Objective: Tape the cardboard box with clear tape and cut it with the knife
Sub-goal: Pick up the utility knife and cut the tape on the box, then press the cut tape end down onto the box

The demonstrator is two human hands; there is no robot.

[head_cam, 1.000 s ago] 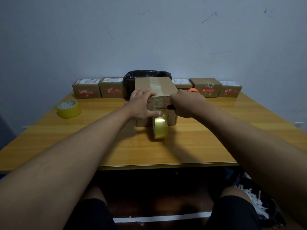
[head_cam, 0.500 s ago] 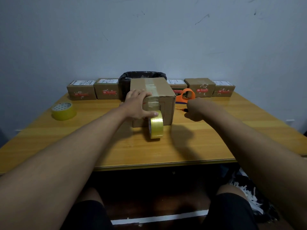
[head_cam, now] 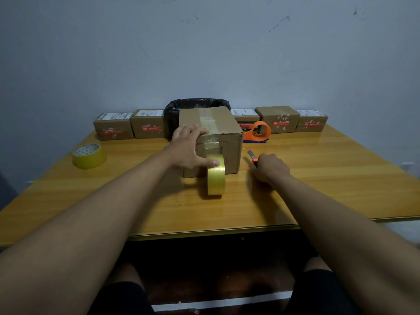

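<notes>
A brown cardboard box stands mid-table, with clear tape running over its top and down its near face. A roll of clear tape stands on edge against the box's front. My left hand presses on the box's near left corner, thumb touching the top of the roll. My right hand rests on the table to the right of the box, closed around an orange-handled knife whose blade points away from me.
A second yellowish tape roll lies at the left. An orange tape dispenser sits behind the box on the right. Several small labelled boxes and a black-lined bin line the wall. The wooden table edge is near me.
My right hand with the knife has pulled away from the box's front face and come down to the table on the right. My left hand stays on the box.
</notes>
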